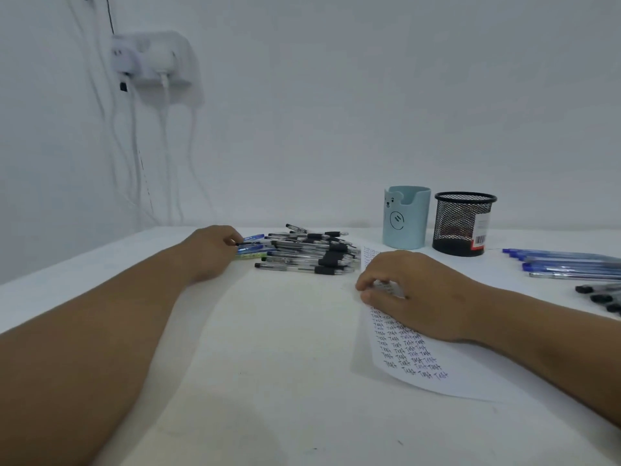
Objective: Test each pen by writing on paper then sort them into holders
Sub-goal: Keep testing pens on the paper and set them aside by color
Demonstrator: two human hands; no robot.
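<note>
— What lies nearest you on the desk (268, 381)?

— The sheet of paper (423, 371), near and right of centre, covered with rows of handwritten test words. Your right hand (416, 297) rests on its far part, fingers curled down onto the sheet; whether it pinches anything, you cannot tell from this view.

— And your left hand?

— Your left hand (210, 252) reaches farther out, to the left end of the pile of pens (312, 252). Its fingertips are curled round the end of a dark pen (243, 243) at the edge of the pile, just beside some blue pens (252, 237) and a green one (250, 255).

— What does the pile look like?

— Mostly clear barrels with black grips, lying crosswise in a loose heap, left of the paper's far end.

— Where are the holders?

— Farther back, right of the pile. The pale blue holder (405, 218) with a bear face stands left, the black mesh holder (463, 227) just beside it on the right, a barcode label on its side. You cannot tell whether either has pens inside.

— Anything else?

— At the right edge, a row of blue capped pens (564, 264) lies on the desk, with some black capped pens (601, 295) nearer you. On the far left wall a white power outlet (153, 60) carries hanging cables.
</note>
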